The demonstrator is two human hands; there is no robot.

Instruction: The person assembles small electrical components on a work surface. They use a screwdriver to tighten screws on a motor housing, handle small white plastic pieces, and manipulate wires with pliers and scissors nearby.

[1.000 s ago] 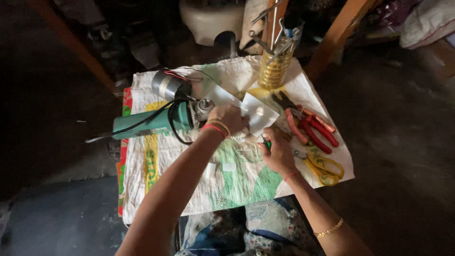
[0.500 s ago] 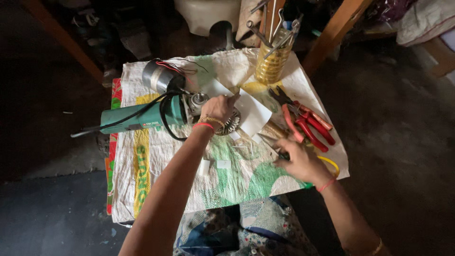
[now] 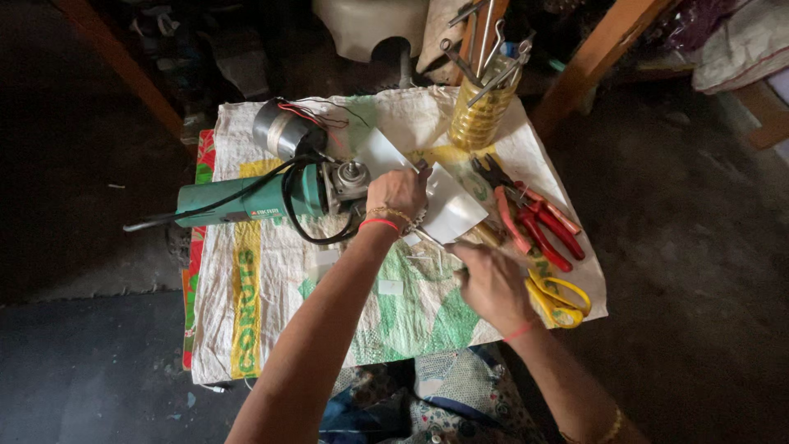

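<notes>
Head view, yellow jar [image 3: 479,115] holding upright metal tools [image 3: 485,45]

- A woven sack cloth [image 3: 271,329] — white with green and yellow print — is spread over the surface, one red-edged border hanging at the left.
- A yellowish jar [image 3: 479,117] stands at the far edge, crowded with upright metal tools.
- Red-handled pliers [image 3: 538,222] lie at the right, handles pointing toward the near corner.
- Yellow-handled scissors [image 3: 563,296] rest just below the pliers, close to the cloth's edge.
- A small grey motor [image 3: 279,131] with thin red and black wires sits at the far left corner.
- Wooden legs [image 3: 604,49] slant away over the dark floor [image 3: 82,362].
- A pale rounded vessel [image 3: 366,25] sits beyond the surface.
</notes>
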